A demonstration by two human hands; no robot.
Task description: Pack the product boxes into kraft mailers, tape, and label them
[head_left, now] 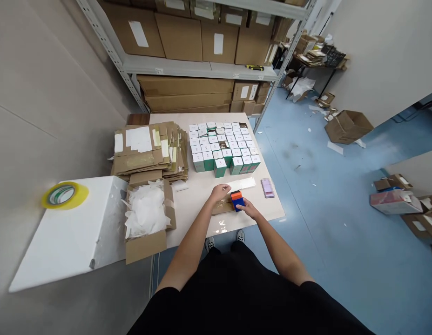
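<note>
My right hand (249,209) grips a small blue-and-orange box-shaped object (238,201), its orange end pointing away from me. I cannot make out its exact kind. Just to the left, my left hand (220,192) is closed with the fingertips pressed together; whatever is between them, if anything, is too small to tell. Beneath both hands lies a flat brown cardboard piece (222,207) near the table's front edge. A white strip (242,184) rests just beyond my hands.
Several rows of small white-and-green boxes (219,167) fill the table's (198,218) back. Flattened cartons (142,160) and an open carton of white paper (146,214) stand left. A purple packet (267,188) lies right. Yellow tape (65,195) sits on a white block (79,228). Shelving (195,69) rises behind.
</note>
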